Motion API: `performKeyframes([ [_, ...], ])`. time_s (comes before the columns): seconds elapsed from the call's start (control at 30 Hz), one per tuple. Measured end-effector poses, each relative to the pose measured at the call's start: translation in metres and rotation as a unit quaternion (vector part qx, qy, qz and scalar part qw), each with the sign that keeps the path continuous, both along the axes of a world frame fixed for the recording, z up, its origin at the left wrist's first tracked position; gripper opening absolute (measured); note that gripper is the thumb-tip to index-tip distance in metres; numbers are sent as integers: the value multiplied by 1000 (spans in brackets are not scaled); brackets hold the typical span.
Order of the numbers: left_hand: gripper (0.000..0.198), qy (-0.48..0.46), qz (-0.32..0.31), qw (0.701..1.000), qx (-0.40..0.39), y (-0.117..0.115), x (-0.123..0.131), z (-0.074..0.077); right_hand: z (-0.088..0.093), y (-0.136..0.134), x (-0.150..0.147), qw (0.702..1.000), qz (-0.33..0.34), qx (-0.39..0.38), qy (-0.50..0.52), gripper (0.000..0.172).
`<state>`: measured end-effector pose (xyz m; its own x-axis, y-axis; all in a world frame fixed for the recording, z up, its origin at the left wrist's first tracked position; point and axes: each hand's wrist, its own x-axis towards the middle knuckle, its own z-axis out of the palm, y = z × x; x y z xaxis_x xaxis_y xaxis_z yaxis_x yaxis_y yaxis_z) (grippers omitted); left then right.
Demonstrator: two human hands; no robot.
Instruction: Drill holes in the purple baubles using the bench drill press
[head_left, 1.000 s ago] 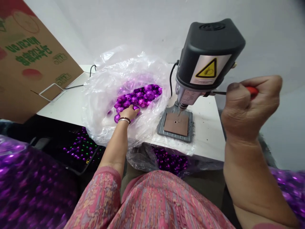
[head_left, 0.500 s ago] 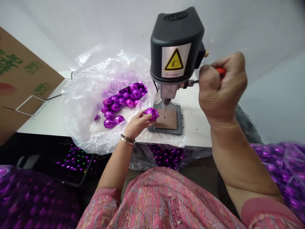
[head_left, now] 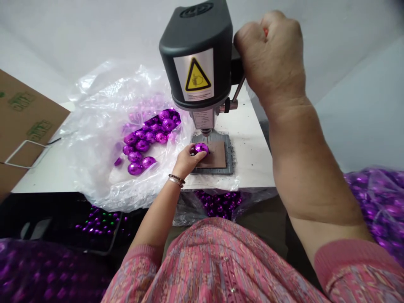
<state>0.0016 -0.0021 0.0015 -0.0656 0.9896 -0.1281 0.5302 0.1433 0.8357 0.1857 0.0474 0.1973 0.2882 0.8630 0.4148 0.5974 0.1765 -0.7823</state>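
One drill bit [head_left: 207, 139] points down, axis upright, near the held ball [head_left: 201, 147].

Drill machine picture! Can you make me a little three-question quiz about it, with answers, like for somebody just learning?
1. What does the person's left grip hold?
2. Fill in: from where the person sits, the plastic bag lies to the ____ of the drill machine.
3. The warning triangle is mostly: A blue, B yellow, C green.

Key: 1. A shiny purple ball. 2. Left. 3. B.
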Motion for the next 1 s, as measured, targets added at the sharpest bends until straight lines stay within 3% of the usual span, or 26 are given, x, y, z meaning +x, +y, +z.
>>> performKeyframes([
  [0.27,43,143,-24,989,18,0,14,11,-1,4,2,1000,15,0,-9,38],
  [0.4,49,181,-51,981,41,4,19,7,-1,5,3,1000,19,-6,-16,36],
  [0.53,62,174,-62,980,75,10,21,-1,-1,4,2,1000,21,-2,-7,37],
  [0.73,60,128,-90,987,37,11,18,-5,-5,-1,1,999,19,25,6,39],
  [0.83,57,124,-83,988,42,9,19,-5,-19,-14,7,994,55,98,-6,36],
  [0.93,52,116,-80,989,52,8,20,-7,-45,-36,15,975,114,186,-40,27],
  [1.0,52,112,-83,989,55,8,20,-9,-65,-51,19,968,102,215,-81,22],
])
